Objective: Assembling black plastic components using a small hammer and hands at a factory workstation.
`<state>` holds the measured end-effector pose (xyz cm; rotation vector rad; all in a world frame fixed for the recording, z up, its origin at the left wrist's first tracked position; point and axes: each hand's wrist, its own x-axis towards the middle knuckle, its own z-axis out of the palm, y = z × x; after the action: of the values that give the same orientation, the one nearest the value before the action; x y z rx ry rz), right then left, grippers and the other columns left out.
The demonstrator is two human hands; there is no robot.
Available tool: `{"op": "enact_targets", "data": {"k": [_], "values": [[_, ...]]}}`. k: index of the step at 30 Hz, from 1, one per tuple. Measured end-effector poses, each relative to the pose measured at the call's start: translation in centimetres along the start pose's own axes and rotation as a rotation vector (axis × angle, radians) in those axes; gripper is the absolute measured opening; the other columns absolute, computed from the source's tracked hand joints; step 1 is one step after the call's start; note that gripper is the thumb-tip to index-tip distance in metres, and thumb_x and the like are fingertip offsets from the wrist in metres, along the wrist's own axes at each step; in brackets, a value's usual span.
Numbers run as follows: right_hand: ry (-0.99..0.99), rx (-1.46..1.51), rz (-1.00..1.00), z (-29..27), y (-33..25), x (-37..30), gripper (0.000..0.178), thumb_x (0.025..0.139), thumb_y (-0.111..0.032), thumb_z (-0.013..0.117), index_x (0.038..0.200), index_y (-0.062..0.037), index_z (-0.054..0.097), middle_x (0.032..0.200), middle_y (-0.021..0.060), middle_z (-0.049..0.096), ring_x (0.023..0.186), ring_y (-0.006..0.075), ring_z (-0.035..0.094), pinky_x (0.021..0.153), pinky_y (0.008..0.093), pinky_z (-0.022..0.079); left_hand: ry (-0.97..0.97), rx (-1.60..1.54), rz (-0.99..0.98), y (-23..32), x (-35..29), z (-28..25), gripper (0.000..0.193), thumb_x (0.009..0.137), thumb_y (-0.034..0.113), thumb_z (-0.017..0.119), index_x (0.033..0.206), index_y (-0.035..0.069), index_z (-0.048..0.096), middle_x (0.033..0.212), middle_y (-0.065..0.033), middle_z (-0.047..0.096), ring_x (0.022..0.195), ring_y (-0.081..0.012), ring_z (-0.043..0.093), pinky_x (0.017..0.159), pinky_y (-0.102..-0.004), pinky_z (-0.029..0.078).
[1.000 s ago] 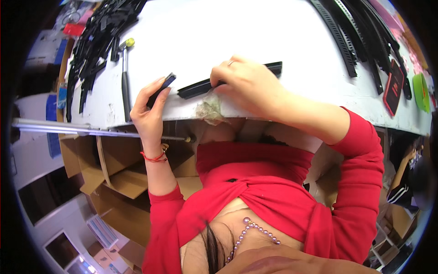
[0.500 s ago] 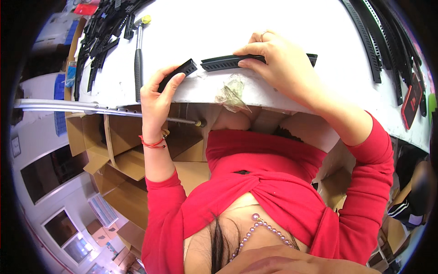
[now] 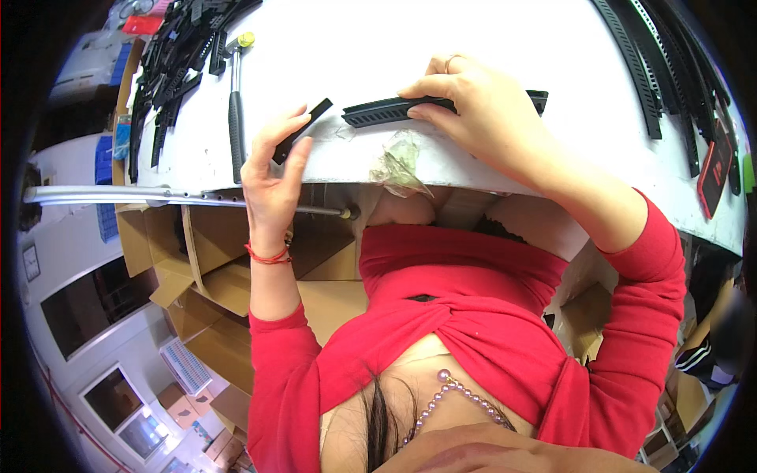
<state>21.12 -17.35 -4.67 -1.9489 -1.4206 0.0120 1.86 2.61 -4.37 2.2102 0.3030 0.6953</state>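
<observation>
The left hand [image 3: 272, 177] has its grip closed on a short black plastic piece [image 3: 302, 130] at the white worktop [image 3: 489, 47] edge. The right hand [image 3: 473, 110] grips a long ribbed black strip [image 3: 386, 110] lying on the worktop.

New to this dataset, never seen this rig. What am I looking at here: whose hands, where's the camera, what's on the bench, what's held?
There is no machine: a person in a red top works with bare hands. The single view comes from a wide fisheye camera on that person's head, looking down, so straight edges bend near the rim. The left hand pinches a short black strip at the edge of the white table. The right hand presses on a longer ribbed black strip lying on the table. Also there: a hammer, a pile of black parts at far left, and long black strips at far right. Cardboard boxes sit below.
</observation>
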Motion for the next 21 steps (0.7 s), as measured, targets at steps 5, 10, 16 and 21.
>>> {"op": "enact_targets", "data": {"k": [5,10,16,21], "values": [[-0.024,0.060,0.081,-0.1,-0.2,0.0,0.019,0.083,-0.021,0.067,0.098,-0.0101,0.073,0.090,0.0093,0.064,0.092,0.0291,0.064,0.079,0.0405,0.052,0.069,0.057,-0.045,0.5,0.7,0.2,0.025,0.092,0.005,0.064,0.117,0.002,0.067,0.117,-0.0109,0.068,0.115,-0.0208,0.059,0.101,-0.0329,0.042],[-0.051,0.075,0.083,-0.5,-0.8,0.3,0.019,0.084,-0.021,0.066,0.098,-0.0082,0.072,0.092,0.0112,0.064,0.093,0.0301,0.063,0.082,0.0401,0.051,-0.005,0.312,0.032,-0.8,1.2,-0.2,0.020,0.089,0.005,0.068,0.108,0.003,0.073,0.108,-0.0114,0.069,0.098,-0.0219,0.064,0.090,-0.0299,0.048],[-0.094,0.046,0.078,0.3,-1.4,1.6,0.021,0.085,-0.022,0.067,0.097,-0.0068,0.072,0.095,0.0133,0.065,0.096,0.0301,0.063,0.086,0.0396,0.050,-0.097,0.143,0.096,0.2,-0.2,0.3,0.022,0.084,-0.001,0.071,0.105,0.005,0.074,0.108,-0.0116,0.070,0.099,-0.0203,0.065,0.084,-0.0290,0.051],[-0.148,0.092,0.022,2.1,-2.0,2.7,0.022,0.085,-0.020,0.070,0.101,-0.0048,0.071,0.094,0.0138,0.064,0.091,0.0311,0.062,0.082,0.0394,0.049,-0.008,0.037,0.060,-0.4,-1.3,0.3,0.028,0.084,-0.002,0.070,0.112,0.002,0.071,0.107,-0.0113,0.070,0.097,-0.0185,0.064,0.085,-0.0281,0.050]]}}
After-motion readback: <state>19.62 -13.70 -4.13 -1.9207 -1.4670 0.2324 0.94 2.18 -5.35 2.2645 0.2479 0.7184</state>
